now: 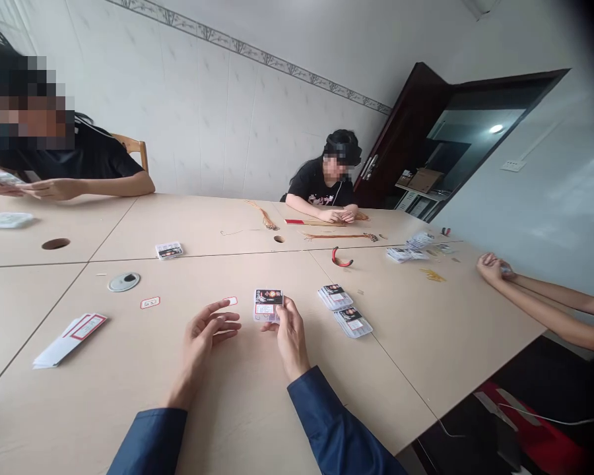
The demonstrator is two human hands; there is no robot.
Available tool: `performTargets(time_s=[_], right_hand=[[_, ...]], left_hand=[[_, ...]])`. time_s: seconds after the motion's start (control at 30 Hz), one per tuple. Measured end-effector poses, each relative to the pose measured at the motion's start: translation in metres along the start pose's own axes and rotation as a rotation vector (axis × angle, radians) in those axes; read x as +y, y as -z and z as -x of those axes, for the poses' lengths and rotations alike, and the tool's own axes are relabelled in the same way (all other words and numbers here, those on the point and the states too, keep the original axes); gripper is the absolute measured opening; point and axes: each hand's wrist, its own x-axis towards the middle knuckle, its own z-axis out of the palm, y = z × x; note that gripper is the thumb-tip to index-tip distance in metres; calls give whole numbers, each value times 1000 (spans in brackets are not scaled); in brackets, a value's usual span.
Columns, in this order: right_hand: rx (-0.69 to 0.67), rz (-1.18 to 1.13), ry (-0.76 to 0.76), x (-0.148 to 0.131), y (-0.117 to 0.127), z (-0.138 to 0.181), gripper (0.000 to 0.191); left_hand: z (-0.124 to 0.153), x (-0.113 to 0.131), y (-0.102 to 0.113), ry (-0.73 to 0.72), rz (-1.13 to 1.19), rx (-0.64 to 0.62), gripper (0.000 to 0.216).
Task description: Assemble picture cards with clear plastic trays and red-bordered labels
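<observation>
My right hand (288, 330) pinches a small clear packet with a dark printed card (267, 304) and holds it just above the beige table (257, 402). My left hand (208, 331) hovers to its left, empty, fingers spread and pointing at the packet. A small red-edged label (231, 301) lies on the table just beyond the left fingertips. Two stacks of similar packets (345, 309) lie to the right of my right hand. Both my sleeves are dark blue.
A pile of white label sheets (69, 338) lies at the left, with a loose label (150, 303) and a grey cable-hole cap (123, 282) nearby. Three other people sit around the table. Red pliers (341, 258), more packets (410, 249) and tassel cords (340, 236) lie farther off.
</observation>
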Motion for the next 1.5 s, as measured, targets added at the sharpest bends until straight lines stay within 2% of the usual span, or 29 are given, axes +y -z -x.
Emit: performTargets(time_s=[0.1,0.2,0.4,0.6,0.77,0.9,1.17,1.5], right_hand=[[87,-14,20,-1,12,4,36],[232,-46,53,-1,31,11,45],[518,39,110,-3,91,27,53],[692,359,162,-19,158,17,53],[663,757,161,-11,193,-3,55],[634,843,138,2,201,-6,58],[545,987,162,6,193,3,69],[465,854,183,5,189,4,71]], left_hand=[[1,1,0,-2,18,-5,52],[2,2,1,-2,24,-8,52],[2,3,0,-15,18,-13,50],[2,4,0,-20,23,-25,49],[3,4,0,-22,19,-25,47],[3,6,-1,-23,19,-23,48],[6,11,-4,9,-2,14,51],[6,11,-5,8,-7,10,50]])
